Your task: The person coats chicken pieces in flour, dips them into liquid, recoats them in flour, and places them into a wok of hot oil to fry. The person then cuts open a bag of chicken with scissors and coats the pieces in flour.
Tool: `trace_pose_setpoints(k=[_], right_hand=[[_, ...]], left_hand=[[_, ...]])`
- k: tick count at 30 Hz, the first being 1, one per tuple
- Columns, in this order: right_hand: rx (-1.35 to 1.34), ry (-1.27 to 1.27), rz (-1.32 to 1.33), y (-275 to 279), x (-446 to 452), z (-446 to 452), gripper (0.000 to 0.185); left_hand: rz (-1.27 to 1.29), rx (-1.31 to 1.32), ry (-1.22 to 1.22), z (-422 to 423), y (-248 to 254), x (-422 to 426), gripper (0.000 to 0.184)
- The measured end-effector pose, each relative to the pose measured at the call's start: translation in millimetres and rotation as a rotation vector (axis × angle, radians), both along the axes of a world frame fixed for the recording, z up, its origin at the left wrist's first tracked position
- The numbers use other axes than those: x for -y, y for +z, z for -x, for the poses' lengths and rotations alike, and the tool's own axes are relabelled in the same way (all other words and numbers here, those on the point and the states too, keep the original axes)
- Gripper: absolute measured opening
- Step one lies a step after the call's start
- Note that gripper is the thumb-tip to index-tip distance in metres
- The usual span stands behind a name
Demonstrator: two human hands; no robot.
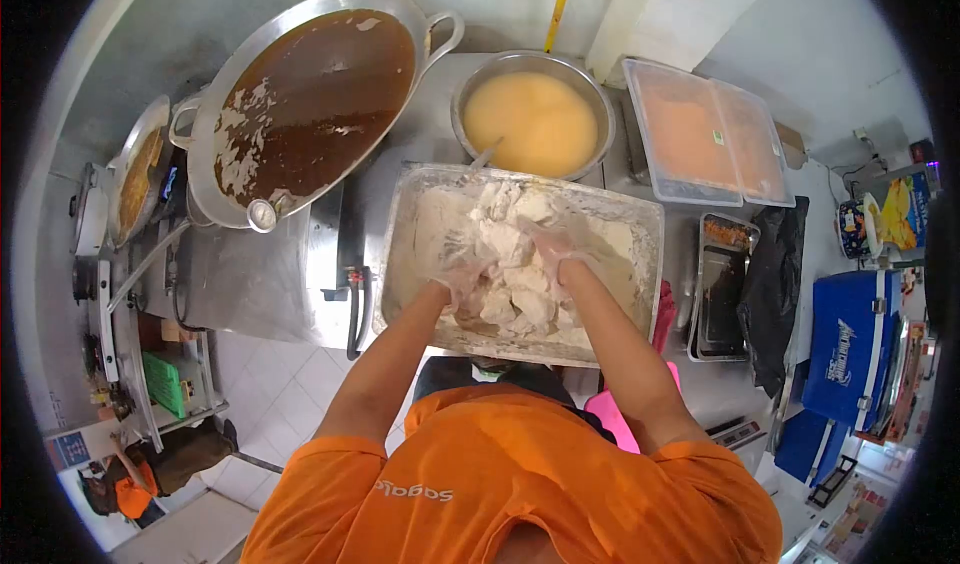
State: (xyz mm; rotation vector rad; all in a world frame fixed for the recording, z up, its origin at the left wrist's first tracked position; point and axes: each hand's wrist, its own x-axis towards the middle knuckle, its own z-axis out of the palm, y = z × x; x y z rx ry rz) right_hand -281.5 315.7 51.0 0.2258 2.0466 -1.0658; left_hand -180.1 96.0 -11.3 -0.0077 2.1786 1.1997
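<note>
A large rectangular metal tray (650,264) holds loose flour and a heap of flour-coated chicken pieces (507,242). Thin clear plastic gloves cover both of my hands. At the left of the heap, my left hand (464,278) is curled against the coated pieces, its fingertips partly lost in flour. My right hand (549,248) grips pieces from the opposite side, with its fingers bent inward over them. White flour hides much of where fingers and pieces meet.
Behind the tray stands a steel bowl (606,134) of pale yellow liquid. A wide pan (395,6) of brown oil sits back left. Lidded plastic containers (685,134) of orange crumbs and a dark tray (722,309) are on the right. Another person (135,489) is far left.
</note>
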Motion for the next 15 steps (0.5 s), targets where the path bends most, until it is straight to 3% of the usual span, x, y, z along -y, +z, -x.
trace_pose_setpoints(k=[2, 4, 6, 7, 8, 10, 12, 15], right_hand=[[-0.034, 0.025, -0.165, 21.0, 3.8, -15.0, 0.083], [-0.062, 0.009, 0.286, 21.7, -25.7, -21.6, 0.086], [-0.022, -0.033, 0.388, 19.1, -52.1, -8.0, 0.093], [0.044, -0.066, 0.262, 12.8, -60.2, 3.6, 0.099], [0.114, -0.101, 0.138, 3.3, -65.2, 10.6, 0.106], [0.037, 0.06, 0.272, -26.4, -65.8, 16.1, 0.105], [0.097, 0.08, 0.292, -50.1, -44.9, 23.1, 0.101], [0.211, 0.064, 0.286, -47.7, -10.9, 21.8, 0.098]], left_hand=[[0.075, -0.104, -0.177, -6.9, -40.9, 6.6, 0.047], [0.186, -0.075, -0.103, -6.4, -27.9, 3.1, 0.051], [0.348, -0.033, 0.083, -1.6, -9.0, 2.4, 0.053], [0.382, -0.072, 0.145, 0.7, -7.8, 5.5, 0.053], [0.331, -0.228, 0.134, -1.0, -20.6, 22.9, 0.053], [-0.159, -0.229, 0.296, 4.7, -22.5, 26.5, 0.053], [-1.022, 0.112, 0.622, 30.9, -19.9, 15.2, 0.054], [-0.585, 0.36, 0.58, 49.0, -52.3, 10.4, 0.058]])
